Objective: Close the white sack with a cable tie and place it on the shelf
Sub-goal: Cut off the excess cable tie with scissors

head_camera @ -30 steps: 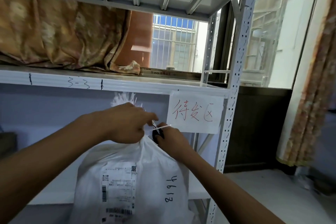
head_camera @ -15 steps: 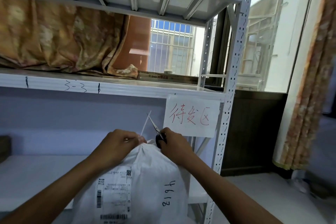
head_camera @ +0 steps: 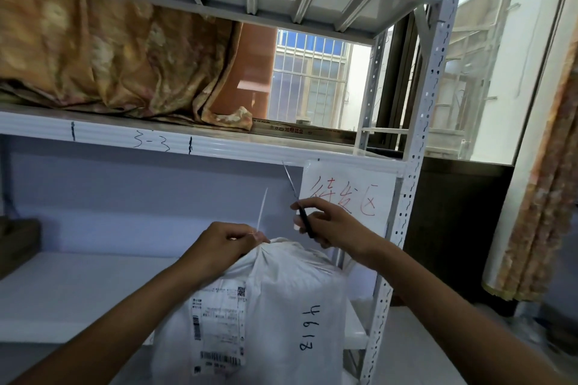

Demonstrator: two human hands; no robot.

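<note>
The white sack (head_camera: 281,306) stands low in the middle, with a shipping label and the handwritten number 4613 on its side. Its neck is bunched under my left hand (head_camera: 222,247), which grips it where the white cable tie (head_camera: 262,212) is wrapped. The tie's long tail sticks straight up. My right hand (head_camera: 331,225) is a little to the right of the neck, off the sack, and holds small black-handled scissors (head_camera: 297,203) with the blades pointing up and left. The white metal shelf (head_camera: 78,291) lies behind the sack.
A white paper sign with red characters (head_camera: 347,194) hangs on the shelf beam marked 3-3. Orange patterned cloth (head_camera: 109,53) fills the upper shelf. The perforated shelf post (head_camera: 406,212) stands at the right, a curtain (head_camera: 544,197) further right. A brown box (head_camera: 15,244) sits at the left.
My hands and the sack's neck have come down from the sign's height. The tie's tail now stands up free. My right hand has drawn away from the neck with the scissors raised.
</note>
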